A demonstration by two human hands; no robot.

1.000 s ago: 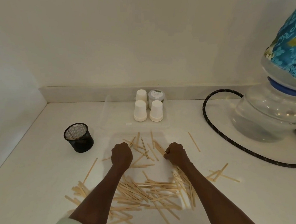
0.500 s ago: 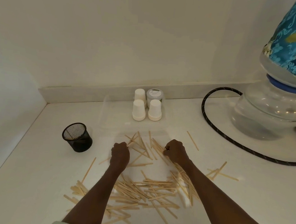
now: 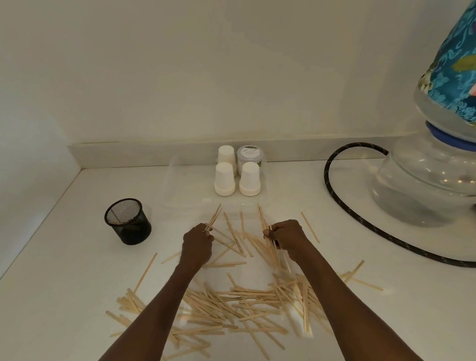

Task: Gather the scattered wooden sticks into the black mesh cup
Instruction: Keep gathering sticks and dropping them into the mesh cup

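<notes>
Several thin wooden sticks [image 3: 239,301] lie scattered over the white counter, thickest between and under my forearms. The black mesh cup [image 3: 128,221] stands upright to the left, with a few sticks dimly visible inside. My left hand [image 3: 197,246] is closed around a couple of sticks [image 3: 214,218] that point up and away from it. My right hand [image 3: 286,236] pinches a small bundle of sticks [image 3: 275,249] that slants down toward me. Both hands are to the right of the cup, apart from it.
Three upturned white paper cups [image 3: 225,179] and a small lidded tub [image 3: 250,154] stand at the back wall. A large water bottle with a patterned cover [image 3: 440,177] fills the right side. A black hose [image 3: 342,207] loops across the counter. The counter's left edge [image 3: 30,236] meets a wall.
Both hands have gone from fists resting on the pile to gripping sticks: the left now lifts a couple upward, the right has gathered a small bundle.
</notes>
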